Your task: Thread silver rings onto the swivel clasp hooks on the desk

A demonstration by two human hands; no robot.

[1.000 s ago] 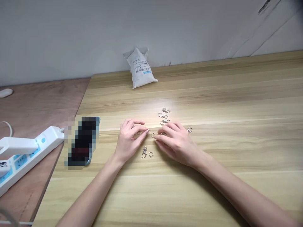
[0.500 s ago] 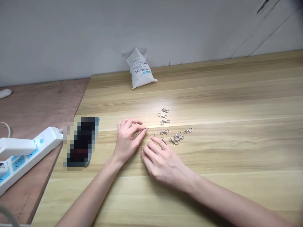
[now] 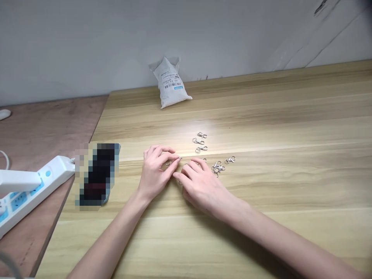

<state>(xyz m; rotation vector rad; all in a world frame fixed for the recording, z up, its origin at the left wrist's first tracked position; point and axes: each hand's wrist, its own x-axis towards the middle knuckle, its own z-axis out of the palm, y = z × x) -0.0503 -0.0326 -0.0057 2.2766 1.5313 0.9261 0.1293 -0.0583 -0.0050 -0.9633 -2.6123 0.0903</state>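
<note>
The left hand (image 3: pixel 155 168) lay palm-down on the wooden table (image 3: pixel 261 128), its thumb and forefinger pinched narrowly on a small metal ring (image 3: pixel 167 163). The right hand (image 3: pixel 200 186) rested just beside it, fingers curled low over the tabletop; it seemed to cover another small piece, though that was hidden, so whether it gripped anything could not be told. Loose metal clasps (image 3: pixel 218 167) lay in a cluster just beyond the right hand, with a few more clasps in a row (image 3: pixel 199 142) farther back.

The ring looked light, stiff and slick, likely to skid flat on the smooth wood; it would be best taken by its rim with the fingertips. A clasp offered a surer hold along its body.

A white pouch (image 3: pixel 171 83) stood near the wall, and a power strip (image 3: pixel 31 186) lay far left.
</note>
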